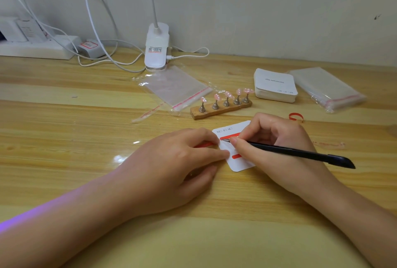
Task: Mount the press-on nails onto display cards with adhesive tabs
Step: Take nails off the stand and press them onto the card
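A white display card (241,164) lies flat on the wooden table, with two red adhesive strips (230,137) on it. My left hand (178,164) rests on the table and its fingertips press the card's left edge. My right hand (272,147) grips black tweezers (300,152) like a pen, their tip touching the upper red strip. Behind the card, several pink press-on nails (238,92) stand on metal pegs in a wooden holder (221,109).
A stack of white cards (276,85) and a pack of clear bags (326,87) lie at the back right. One clear bag (174,87) lies near a white clip lamp (155,48). A curled red backing strip (296,116) lies right of the card. Cables and a power strip (34,47) sit back left.
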